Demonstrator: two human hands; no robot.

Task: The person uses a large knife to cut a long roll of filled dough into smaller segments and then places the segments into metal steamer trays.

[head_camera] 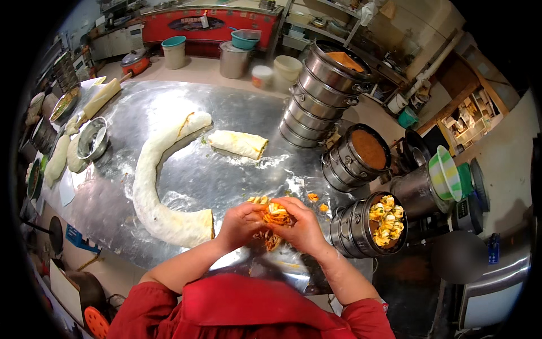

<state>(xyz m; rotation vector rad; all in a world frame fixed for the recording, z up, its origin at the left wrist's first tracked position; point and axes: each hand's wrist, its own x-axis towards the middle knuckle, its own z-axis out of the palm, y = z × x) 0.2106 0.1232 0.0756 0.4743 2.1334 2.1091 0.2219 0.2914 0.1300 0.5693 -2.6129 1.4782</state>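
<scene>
Between them, my left hand (pixel 242 224) and my right hand (pixel 301 224) hold a layered dough roll with orange filling (pixel 276 214) above the steel table. More filled dough pieces (pixel 271 240) lie under and beside my hands, partly hidden. To the left, a long filled dough log (pixel 148 186) curves in a C shape, its cut end near my left wrist. A shorter filled roll (pixel 238 143) lies farther back. On my right, shaped rolls (pixel 386 220) with green bits sit in a round steel steamer (pixel 358 229).
Two more steamer stacks (pixel 313 97) (pixel 353 156) stand along the table's right side. At the left are a metal bowl (pixel 93 137), a rolling pin (pixel 101 99) and plain dough pieces (pixel 58 161). Orange scraps (pixel 313 197) lie right of my hands. Flour dusts the metal tabletop (pixel 203 182).
</scene>
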